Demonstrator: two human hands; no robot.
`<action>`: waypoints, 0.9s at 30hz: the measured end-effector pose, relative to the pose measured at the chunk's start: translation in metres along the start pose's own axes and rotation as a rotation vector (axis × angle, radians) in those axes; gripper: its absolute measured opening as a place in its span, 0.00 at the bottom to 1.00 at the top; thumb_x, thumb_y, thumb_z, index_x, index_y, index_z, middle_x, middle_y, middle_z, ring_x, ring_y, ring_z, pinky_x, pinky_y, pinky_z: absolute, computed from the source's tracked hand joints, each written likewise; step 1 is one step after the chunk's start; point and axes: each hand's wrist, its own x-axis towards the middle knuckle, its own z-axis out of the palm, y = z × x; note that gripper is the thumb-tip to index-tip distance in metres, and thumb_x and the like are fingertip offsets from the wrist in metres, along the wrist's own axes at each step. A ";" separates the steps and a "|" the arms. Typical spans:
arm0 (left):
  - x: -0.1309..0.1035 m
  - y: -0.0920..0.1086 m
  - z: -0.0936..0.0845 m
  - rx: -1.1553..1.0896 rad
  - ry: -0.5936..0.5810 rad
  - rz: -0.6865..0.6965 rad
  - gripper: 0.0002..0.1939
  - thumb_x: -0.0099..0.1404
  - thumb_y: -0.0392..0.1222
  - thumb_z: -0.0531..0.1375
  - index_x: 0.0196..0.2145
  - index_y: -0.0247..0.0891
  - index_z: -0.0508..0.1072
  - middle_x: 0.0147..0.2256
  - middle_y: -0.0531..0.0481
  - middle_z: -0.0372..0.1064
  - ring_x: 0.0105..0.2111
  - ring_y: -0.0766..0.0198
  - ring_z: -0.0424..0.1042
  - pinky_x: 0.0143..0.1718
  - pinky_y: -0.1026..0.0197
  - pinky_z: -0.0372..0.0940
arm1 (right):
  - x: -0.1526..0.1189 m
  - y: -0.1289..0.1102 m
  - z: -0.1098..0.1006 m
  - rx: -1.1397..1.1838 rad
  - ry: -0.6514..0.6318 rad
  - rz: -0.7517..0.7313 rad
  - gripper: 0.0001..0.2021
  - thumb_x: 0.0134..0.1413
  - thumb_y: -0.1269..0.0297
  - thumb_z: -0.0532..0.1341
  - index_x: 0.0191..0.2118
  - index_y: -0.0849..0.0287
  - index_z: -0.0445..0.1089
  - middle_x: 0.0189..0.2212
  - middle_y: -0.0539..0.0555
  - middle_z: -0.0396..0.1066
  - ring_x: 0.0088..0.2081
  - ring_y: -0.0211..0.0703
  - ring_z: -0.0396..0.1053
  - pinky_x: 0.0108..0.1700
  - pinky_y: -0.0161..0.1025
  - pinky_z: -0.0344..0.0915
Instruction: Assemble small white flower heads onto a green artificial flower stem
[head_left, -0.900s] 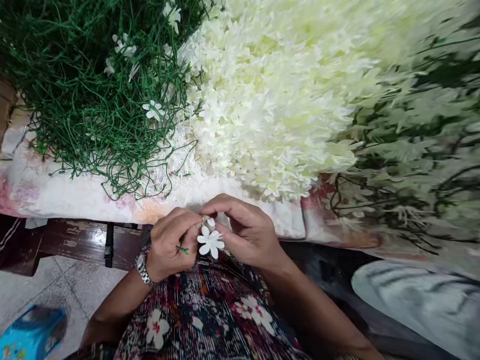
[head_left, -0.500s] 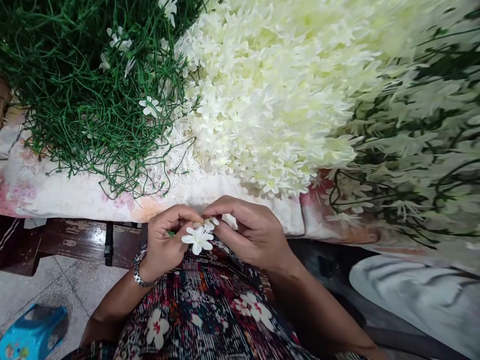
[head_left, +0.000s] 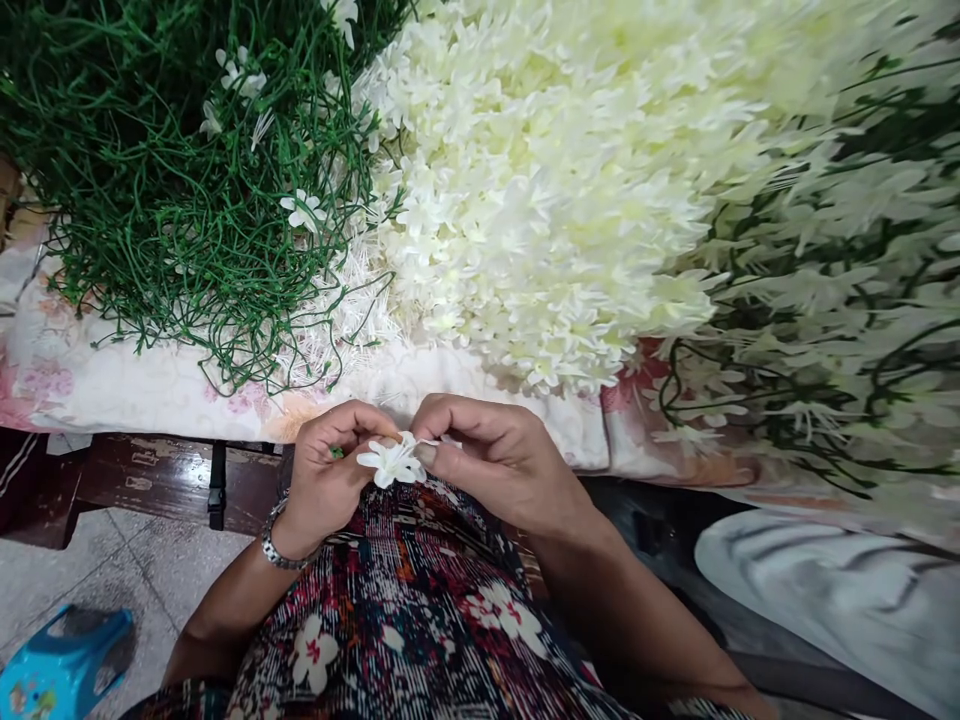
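Both hands meet over the lap, wrists bent inward. The left hand (head_left: 330, 478) curls its fingers narrowly, pinching a short green stem (head_left: 337, 453); the right hand (head_left: 499, 462) pinches closed on the white flower (head_left: 391, 463). The flower lies between the two sets of fingertips — touching both — just below the heap of cream blossoms (head_left: 555, 190).

A dark wooden bench (head_left: 157, 478) stands on a pale grey tiled floor (head_left: 90, 580), draped with a pink-and-white floral cloth (head_left: 150, 385). A blue plastic stool (head_left: 64, 655) sits at lower left under soft, even light.
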 end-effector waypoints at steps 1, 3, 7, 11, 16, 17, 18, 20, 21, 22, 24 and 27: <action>0.000 0.000 0.000 0.014 -0.002 0.013 0.02 0.54 0.36 0.58 0.25 0.35 0.70 0.22 0.53 0.64 0.21 0.73 0.61 0.22 0.70 0.55 | 0.000 0.000 0.001 0.042 -0.007 0.038 0.04 0.48 0.68 0.56 0.25 0.62 0.64 0.20 0.47 0.59 0.23 0.28 0.55 0.24 0.29 0.53; 0.000 0.001 0.000 0.040 0.006 0.053 0.02 0.54 0.36 0.58 0.28 0.36 0.70 0.24 0.53 0.65 0.22 0.72 0.62 0.22 0.69 0.57 | 0.000 0.000 0.001 0.088 0.016 0.076 0.04 0.48 0.68 0.56 0.25 0.62 0.64 0.20 0.47 0.60 0.23 0.28 0.56 0.24 0.29 0.53; -0.002 0.010 -0.004 0.179 0.136 0.314 0.06 0.55 0.33 0.56 0.32 0.36 0.70 0.27 0.52 0.64 0.26 0.70 0.64 0.23 0.69 0.58 | 0.001 0.002 0.003 0.004 0.131 0.056 0.04 0.47 0.69 0.56 0.25 0.61 0.64 0.21 0.47 0.60 0.23 0.28 0.56 0.25 0.29 0.54; -0.007 0.015 -0.005 0.449 0.115 0.525 0.07 0.53 0.28 0.57 0.32 0.34 0.71 0.27 0.51 0.64 0.26 0.71 0.64 0.24 0.69 0.58 | 0.001 0.002 0.007 -0.162 0.196 -0.069 0.02 0.47 0.72 0.56 0.26 0.61 0.64 0.22 0.46 0.61 0.24 0.29 0.58 0.26 0.30 0.55; -0.010 0.009 -0.004 0.502 0.058 0.398 0.09 0.54 0.29 0.57 0.34 0.35 0.68 0.29 0.50 0.65 0.27 0.70 0.65 0.26 0.68 0.61 | 0.002 -0.002 0.013 -0.243 0.141 -0.213 0.03 0.47 0.73 0.56 0.30 0.61 0.65 0.23 0.47 0.62 0.25 0.28 0.60 0.27 0.29 0.57; -0.010 0.008 -0.004 0.498 0.059 0.423 0.09 0.53 0.29 0.57 0.34 0.35 0.69 0.28 0.50 0.65 0.28 0.69 0.66 0.26 0.68 0.61 | 0.002 -0.003 0.014 -0.239 0.109 -0.230 0.04 0.48 0.73 0.55 0.31 0.61 0.65 0.23 0.47 0.63 0.25 0.29 0.60 0.28 0.29 0.58; -0.010 0.008 -0.005 0.495 0.068 0.455 0.09 0.53 0.28 0.57 0.33 0.35 0.69 0.28 0.50 0.66 0.28 0.69 0.66 0.26 0.67 0.61 | 0.001 -0.005 0.015 -0.231 0.070 -0.247 0.05 0.49 0.72 0.54 0.33 0.61 0.66 0.24 0.48 0.64 0.26 0.29 0.61 0.28 0.30 0.59; -0.010 0.007 -0.008 0.480 0.102 0.502 0.10 0.52 0.28 0.57 0.33 0.36 0.70 0.27 0.50 0.66 0.28 0.68 0.66 0.27 0.67 0.61 | 0.001 -0.006 0.014 -0.224 -0.012 -0.279 0.08 0.51 0.72 0.52 0.37 0.61 0.66 0.26 0.50 0.65 0.28 0.31 0.63 0.29 0.31 0.60; -0.010 0.007 -0.010 0.456 0.118 0.503 0.10 0.52 0.28 0.57 0.33 0.36 0.70 0.27 0.50 0.66 0.28 0.68 0.66 0.27 0.67 0.61 | 0.001 -0.007 0.014 -0.236 -0.039 -0.298 0.09 0.51 0.72 0.52 0.38 0.61 0.65 0.27 0.51 0.66 0.28 0.31 0.63 0.29 0.31 0.61; -0.010 0.006 -0.011 0.414 0.129 0.488 0.09 0.53 0.28 0.57 0.33 0.36 0.70 0.27 0.50 0.67 0.28 0.68 0.66 0.27 0.67 0.61 | 0.001 -0.007 0.013 -0.265 -0.049 -0.320 0.10 0.51 0.73 0.51 0.40 0.61 0.65 0.27 0.51 0.66 0.28 0.32 0.63 0.29 0.31 0.61; -0.010 0.004 -0.015 0.277 0.142 0.419 0.07 0.54 0.30 0.57 0.32 0.37 0.71 0.27 0.50 0.67 0.28 0.68 0.66 0.26 0.67 0.60 | 0.002 -0.005 0.009 -0.388 -0.001 -0.375 0.11 0.50 0.74 0.52 0.40 0.61 0.65 0.27 0.52 0.67 0.29 0.33 0.63 0.30 0.32 0.62; -0.009 0.000 -0.020 0.020 0.150 0.276 0.04 0.53 0.35 0.58 0.29 0.36 0.72 0.26 0.50 0.66 0.26 0.69 0.65 0.24 0.68 0.59 | 0.010 0.001 0.003 -0.713 0.147 -0.428 0.09 0.50 0.73 0.53 0.37 0.61 0.65 0.28 0.54 0.67 0.31 0.37 0.63 0.33 0.36 0.62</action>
